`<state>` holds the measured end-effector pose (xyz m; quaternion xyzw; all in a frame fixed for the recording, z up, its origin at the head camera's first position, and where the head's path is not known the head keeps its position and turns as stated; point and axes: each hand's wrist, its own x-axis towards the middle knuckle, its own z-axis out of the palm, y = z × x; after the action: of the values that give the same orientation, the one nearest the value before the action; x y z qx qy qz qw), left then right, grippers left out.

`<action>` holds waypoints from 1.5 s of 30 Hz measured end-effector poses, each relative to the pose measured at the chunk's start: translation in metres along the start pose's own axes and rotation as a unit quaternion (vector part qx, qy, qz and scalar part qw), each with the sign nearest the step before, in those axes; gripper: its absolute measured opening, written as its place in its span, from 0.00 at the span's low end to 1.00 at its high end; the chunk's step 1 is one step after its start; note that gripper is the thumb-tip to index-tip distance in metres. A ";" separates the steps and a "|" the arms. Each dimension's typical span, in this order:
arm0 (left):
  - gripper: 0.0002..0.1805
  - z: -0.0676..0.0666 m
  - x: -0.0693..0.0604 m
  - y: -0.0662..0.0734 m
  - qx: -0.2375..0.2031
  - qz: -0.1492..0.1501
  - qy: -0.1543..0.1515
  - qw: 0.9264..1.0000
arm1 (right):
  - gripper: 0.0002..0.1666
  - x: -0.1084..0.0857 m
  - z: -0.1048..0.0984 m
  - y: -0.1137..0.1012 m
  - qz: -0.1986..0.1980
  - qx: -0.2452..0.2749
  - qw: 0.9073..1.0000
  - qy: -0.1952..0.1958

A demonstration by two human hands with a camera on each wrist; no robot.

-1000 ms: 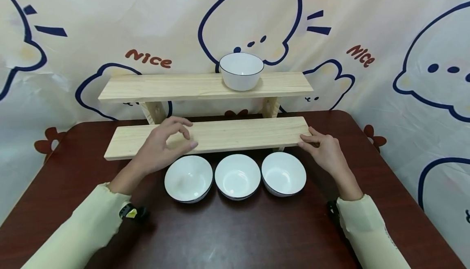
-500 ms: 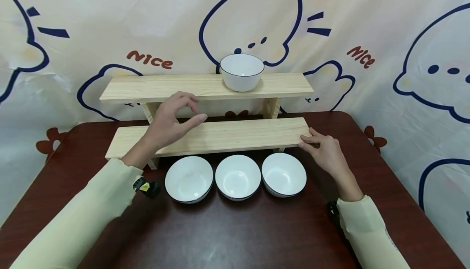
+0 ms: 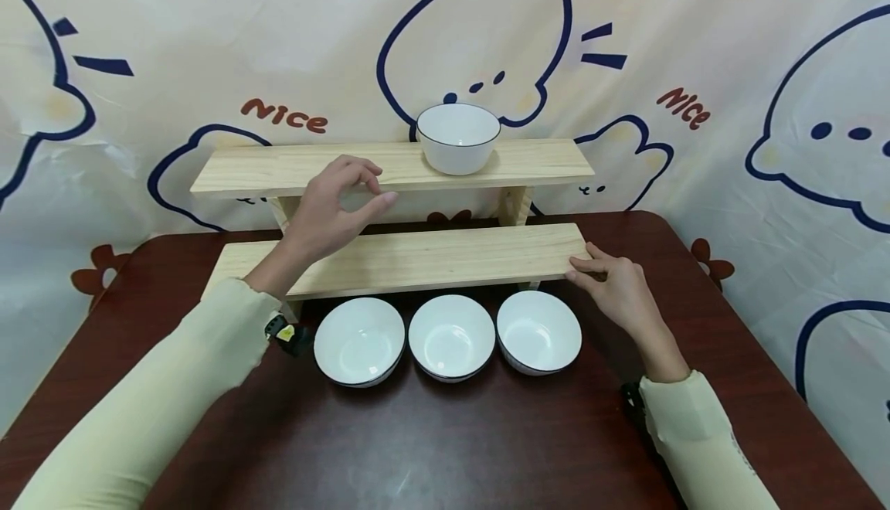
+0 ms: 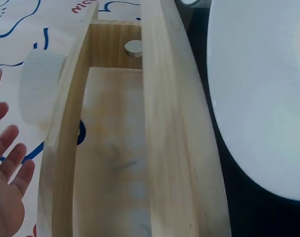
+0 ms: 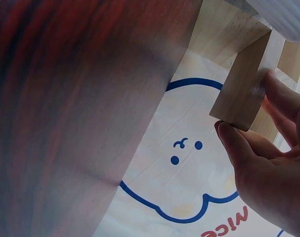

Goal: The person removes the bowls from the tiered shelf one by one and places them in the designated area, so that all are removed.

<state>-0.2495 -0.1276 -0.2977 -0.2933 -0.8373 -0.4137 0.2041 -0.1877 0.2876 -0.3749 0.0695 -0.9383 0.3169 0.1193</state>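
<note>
A two-tier pale wooden shelf rack stands on the table, with a lower board (image 3: 445,255) in front of and below an upper board (image 3: 313,166). My left hand (image 3: 323,212) is raised before the upper board's front edge, its fingers bent loosely with nothing between them. In the left wrist view that hand (image 4: 6,197) shows partly at the left border. My right hand (image 3: 619,294) pinches the right end of the lower board; the right wrist view shows fingers and thumb around the board end (image 5: 243,89). One white, dark-rimmed bowl (image 3: 459,139) sits upright on the upper board.
Three similar bowls, a left one (image 3: 359,340), a middle one (image 3: 452,336) and a right one (image 3: 538,332), stand in a row before the rack on the dark brown table (image 3: 445,440). Behind hangs a printed cloth (image 3: 313,39).
My left hand has moved up and slightly right, from over the lower board to before the upper board. My right hand keeps its place at the board's end. The bowls have not moved.
</note>
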 end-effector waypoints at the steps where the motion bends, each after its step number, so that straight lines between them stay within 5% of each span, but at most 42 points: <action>1: 0.11 0.001 0.001 0.000 0.001 0.000 0.002 1.000 | 0.20 0.000 0.000 0.000 0.000 0.000 1.000 0.000; 26: 0.19 0.019 0.046 0.005 -0.036 -0.068 0.026 0.997 | 0.19 0.000 -0.001 -0.002 0.003 -0.004 1.000 -0.002; 45: 0.28 0.036 0.066 0.013 -0.062 -0.062 -0.013 0.996 | 0.20 -0.001 -0.002 -0.002 0.003 -0.007 1.000 -0.007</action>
<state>-0.2937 -0.0702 -0.2723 -0.2583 -0.8292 -0.4728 0.1491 -0.1864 0.2875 -0.3725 0.0680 -0.9418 0.3098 0.1119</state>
